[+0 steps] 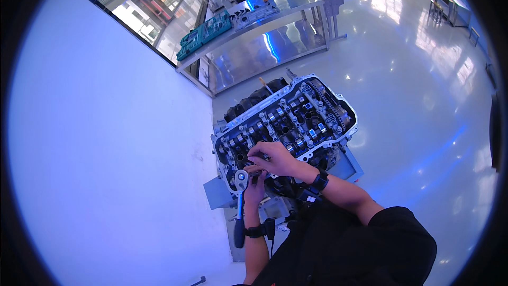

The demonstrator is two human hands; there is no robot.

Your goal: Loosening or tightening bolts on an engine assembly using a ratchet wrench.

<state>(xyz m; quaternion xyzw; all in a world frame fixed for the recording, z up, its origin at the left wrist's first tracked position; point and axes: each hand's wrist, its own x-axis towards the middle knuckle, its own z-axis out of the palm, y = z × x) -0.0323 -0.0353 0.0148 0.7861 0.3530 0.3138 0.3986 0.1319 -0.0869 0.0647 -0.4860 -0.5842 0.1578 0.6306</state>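
Note:
An engine cylinder head [288,122] with exposed camshafts and a timing chain sits on a stand in front of me. My left hand [255,185] holds a ratchet wrench [239,206] by its head, the black and blue handle hanging down toward me. My right hand [275,158] rests on the near left end of the engine, fingers curled over the ratchet head area as if pinching a small part I cannot make out. Both wrists wear black bands.
A white wall [106,143] runs close on the left. A steel workbench [264,26] stands behind the engine with green tool cases [203,34] and engine parts on it. Glossy floor [423,100] spreads to the right, with chairs far off.

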